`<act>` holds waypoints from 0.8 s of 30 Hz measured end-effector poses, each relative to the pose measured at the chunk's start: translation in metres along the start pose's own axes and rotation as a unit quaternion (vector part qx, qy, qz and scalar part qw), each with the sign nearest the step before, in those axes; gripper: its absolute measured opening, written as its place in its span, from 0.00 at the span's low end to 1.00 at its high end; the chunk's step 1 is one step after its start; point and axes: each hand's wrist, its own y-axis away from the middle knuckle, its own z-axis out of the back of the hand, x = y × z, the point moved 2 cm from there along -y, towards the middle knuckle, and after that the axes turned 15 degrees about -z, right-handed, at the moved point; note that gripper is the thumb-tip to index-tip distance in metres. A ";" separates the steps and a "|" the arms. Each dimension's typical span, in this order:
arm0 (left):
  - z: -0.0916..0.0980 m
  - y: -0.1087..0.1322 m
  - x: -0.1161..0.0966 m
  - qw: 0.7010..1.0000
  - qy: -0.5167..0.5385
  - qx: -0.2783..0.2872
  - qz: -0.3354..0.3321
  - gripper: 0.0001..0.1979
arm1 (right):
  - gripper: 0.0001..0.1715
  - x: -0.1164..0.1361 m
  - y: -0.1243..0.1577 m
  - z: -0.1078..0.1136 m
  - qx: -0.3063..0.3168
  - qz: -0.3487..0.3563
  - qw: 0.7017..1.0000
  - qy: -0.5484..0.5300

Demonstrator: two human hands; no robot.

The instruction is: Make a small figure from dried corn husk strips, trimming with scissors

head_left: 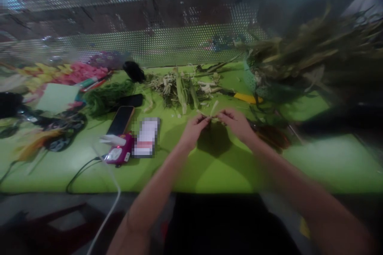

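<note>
Both hands meet close together over the green tabletop (185, 167). The fingers of my left hand (196, 126) are pinched on a thin, pale plant strip (214, 107). From the other side, the fingertips of my right hand (236, 122) are closed on the same strip. Its upper end sticks up between the hands; its exact form is blurred and partly covered by the fingers. Just beyond them lies a heap of dried plant pieces (167, 85), with a longer pale green leaf strip (180, 91) on top.
Left of my hands are a phone with a lit screen (146, 137), a dark phone (121, 119) and a purple device (121, 153) with cables. Green fibre (109, 96) lies behind. At right, a basket (250, 73) holds dried leaves near a yellow-handled tool (247, 97). Perforated mesh (167, 44) stands behind.
</note>
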 end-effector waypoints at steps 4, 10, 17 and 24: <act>0.007 -0.002 0.003 0.999 0.028 -0.035 0.018 0.14 | 0.10 -0.003 0.001 0.001 -0.022 0.017 0.997 0.075; 0.007 -0.002 -0.001 0.999 -0.036 0.003 -0.002 0.12 | 0.07 -0.005 0.003 0.001 -0.042 0.054 0.989 0.130; 0.006 -0.002 0.004 0.999 0.044 -0.017 -0.027 0.08 | 0.05 -0.006 -0.001 -0.004 -0.025 0.033 0.987 0.155; 0.007 -0.005 0.002 0.999 0.050 -0.006 -0.003 0.10 | 0.06 -0.003 0.002 -0.001 -0.074 0.068 0.986 0.130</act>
